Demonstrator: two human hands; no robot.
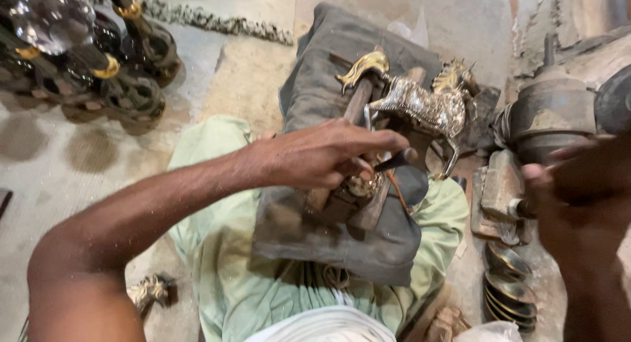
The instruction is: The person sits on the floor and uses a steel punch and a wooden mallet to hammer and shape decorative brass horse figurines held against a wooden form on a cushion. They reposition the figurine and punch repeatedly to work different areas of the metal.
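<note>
Horse figurine (424, 105), silver-bodied with a gold tail and mane, is lying across a wooden block (358, 109) that is resting on a dark grey cloth (328, 59) spread over the person's lap, at the far edge of that cloth. The left hand (322, 155) is closing narrowly around a dark-handled tool (394, 161), pinching it between thumb and fingers just beside the figurine's hind legs, with the tip seeming to be pointing down toward a small gold piece (361, 184) under the hand. The right hand (578, 197) is appearing blurred at the right edge; it seems to be gripping a short rod-like tool (522, 208), though I cannot tell its shape clearly. To do this step well, I judge the left hand should be keeping the tool steady and low on the work, while the figurine is staying braced against the block so it is not rolling. The person is sitting on a dusty concrete floor (52, 164) in pale green clothing (230, 276). Dark vases with gold necks (112, 79) are standing at the floor's far left corner, a heavy metal machine part (549, 112) is sitting to the right, and stacked metal discs (509, 289) are lying near the right knee.
</note>
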